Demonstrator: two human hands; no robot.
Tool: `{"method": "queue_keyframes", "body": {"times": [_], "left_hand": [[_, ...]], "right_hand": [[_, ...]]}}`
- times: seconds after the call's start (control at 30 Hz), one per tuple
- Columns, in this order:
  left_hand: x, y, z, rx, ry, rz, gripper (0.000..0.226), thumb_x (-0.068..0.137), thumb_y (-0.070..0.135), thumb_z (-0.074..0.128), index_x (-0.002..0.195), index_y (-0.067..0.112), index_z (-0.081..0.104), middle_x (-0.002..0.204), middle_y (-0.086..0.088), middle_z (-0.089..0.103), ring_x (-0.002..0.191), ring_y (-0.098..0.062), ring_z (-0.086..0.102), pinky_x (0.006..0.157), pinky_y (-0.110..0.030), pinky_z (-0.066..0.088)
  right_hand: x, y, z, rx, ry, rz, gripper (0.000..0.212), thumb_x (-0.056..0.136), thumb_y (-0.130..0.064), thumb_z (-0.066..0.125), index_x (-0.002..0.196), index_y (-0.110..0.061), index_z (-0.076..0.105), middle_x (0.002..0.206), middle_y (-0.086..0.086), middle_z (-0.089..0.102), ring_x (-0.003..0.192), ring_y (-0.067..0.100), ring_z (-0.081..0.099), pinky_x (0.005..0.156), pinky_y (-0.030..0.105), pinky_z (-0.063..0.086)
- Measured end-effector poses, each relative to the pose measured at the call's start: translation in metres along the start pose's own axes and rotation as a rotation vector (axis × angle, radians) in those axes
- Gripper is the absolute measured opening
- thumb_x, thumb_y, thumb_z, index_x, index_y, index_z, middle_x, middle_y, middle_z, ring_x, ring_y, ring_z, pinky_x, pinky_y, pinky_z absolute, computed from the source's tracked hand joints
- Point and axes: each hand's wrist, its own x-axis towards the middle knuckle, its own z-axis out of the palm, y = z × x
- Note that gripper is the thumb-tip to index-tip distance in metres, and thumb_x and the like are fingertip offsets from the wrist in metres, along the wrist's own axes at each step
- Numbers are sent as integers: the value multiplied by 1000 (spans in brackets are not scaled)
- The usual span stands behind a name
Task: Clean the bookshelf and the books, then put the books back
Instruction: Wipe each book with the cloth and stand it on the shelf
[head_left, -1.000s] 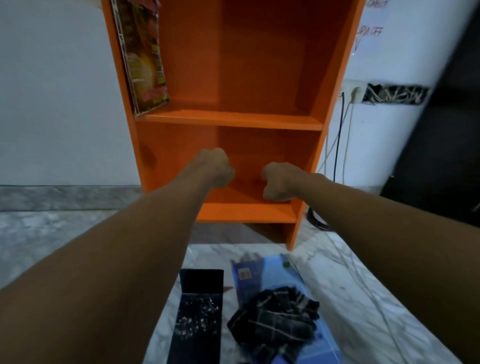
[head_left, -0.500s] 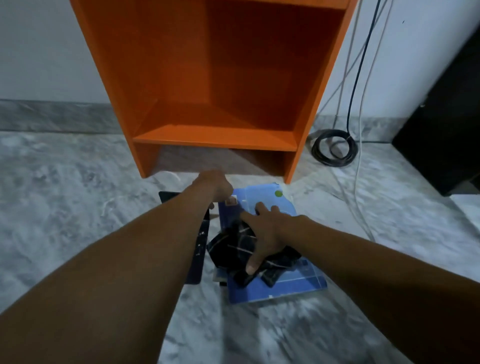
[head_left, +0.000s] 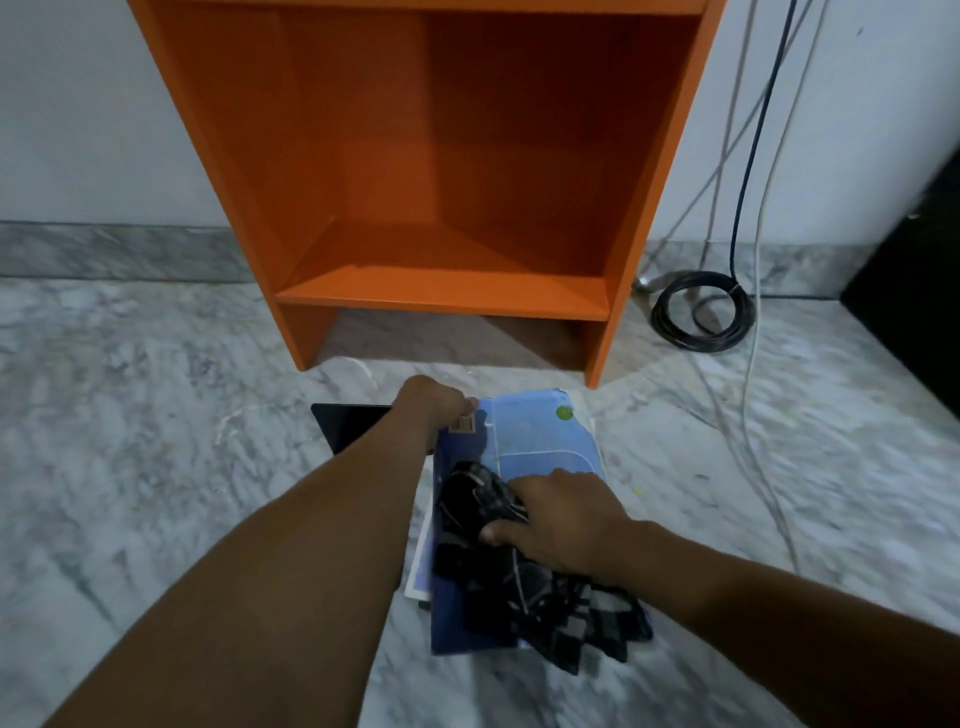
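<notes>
Farthest left on the marble floor (head_left: 130, 415), a black book (head_left: 348, 428) lies flat, partly hidden behind the person's left forearm. It seems set aside to wait its turn. The left hand (head_left: 434, 410) reaches past it with its fingers curled over the top left corner of the blue book (head_left: 540, 441), pinching that corner, probably to keep the cover from sliding while it is wiped. Above stands the orange bookshelf (head_left: 441, 296), its lower compartment bare, so the books are out on the floor just in front of its foot. The blue book lies flat, with a paler edge showing beneath its left side; whether that is another book cannot be told. A dark checked cloth (head_left: 524, 592) is bunched over its lower half. The right hand (head_left: 563, 522) grips the cloth's upper folds, thumb and fingers closed round the fabric, ready to rub the cover. Further right, a coiled black cable (head_left: 701, 312) rests by the wall, well apart from the books.
</notes>
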Motion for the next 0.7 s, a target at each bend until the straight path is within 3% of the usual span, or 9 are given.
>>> {"method": "queue_keyframes", "body": {"times": [0.07, 0.1, 0.13, 0.23, 0.33, 0.47, 0.53, 0.63, 0.7], "left_hand": [[-5, 17, 23, 2, 11, 10, 39, 82, 8, 78, 105, -15, 57, 108, -19, 59, 94, -31, 60, 80, -34, 48], [-3, 15, 20, -38, 2, 4, 47, 78, 6, 81, 110, -18, 56, 112, -21, 60, 98, -35, 62, 81, -28, 35], [-4, 13, 17, -66, -15, -5, 55, 75, 7, 84, 114, -19, 56, 116, -23, 60, 102, -40, 63, 69, -38, 44], [-3, 7, 14, -155, -89, -30, 65, 72, 23, 86, 122, -8, 60, 125, -21, 61, 104, -41, 64, 85, -47, 55], [-12, 8, 16, -288, -170, -1, 40, 84, 28, 75, 112, 0, 67, 114, -19, 69, 96, -37, 68, 81, -44, 56], [-24, 18, 10, -418, -308, 26, 26, 93, 28, 65, 105, 4, 69, 107, -18, 72, 87, -32, 72, 73, -40, 57], [-31, 29, 4, -448, -398, 73, 30, 98, 30, 55, 105, 3, 67, 112, -20, 70, 97, -31, 70, 84, -43, 55], [-38, 47, -2, -459, -508, 122, 43, 102, 35, 41, 124, 2, 57, 131, -19, 60, 121, -33, 57, 104, -51, 44], [-46, 61, -5, -468, -560, 147, 45, 103, 39, 40, 125, 5, 59, 123, -17, 65, 110, -33, 64, 91, -48, 53]], "right_hand": [[-12, 22, 3, 183, 31, 20, 50, 91, -57, 56, 125, -21, 56, 121, 5, 64, 108, 28, 58, 80, 30, 41], [-11, 21, 3, 252, 2, 19, 49, 91, -55, 59, 127, -22, 55, 123, 4, 63, 109, 28, 58, 80, 30, 41], [-7, 21, 4, 313, -20, 29, 48, 90, -53, 62, 127, -23, 56, 123, 3, 64, 110, 27, 59, 80, 29, 42], [-7, 21, -1, 467, -76, 77, 42, 83, -44, 74, 117, -21, 62, 115, 1, 67, 104, 23, 62, 83, 29, 48], [-8, 24, -9, 573, -108, 110, 31, 74, -33, 83, 97, -16, 72, 95, 1, 72, 91, 19, 67, 76, 27, 52], [-24, 17, -47, 590, -74, 87, 15, 74, -12, 72, 87, -4, 69, 82, 11, 71, 77, 23, 67, 67, 30, 54], [-30, 15, -82, 617, 115, 12, 14, 77, -2, 67, 89, -7, 62, 80, 10, 67, 75, 15, 66, 68, 28, 53], [-18, 23, -135, 486, 666, 27, 30, 82, -6, 63, 109, -12, 51, 85, 4, 61, 77, 21, 60, 64, 31, 45], [-3, 26, -150, 322, 896, 42, 37, 85, -11, 62, 119, -12, 49, 89, 5, 60, 76, 26, 56, 63, 33, 42]]}}
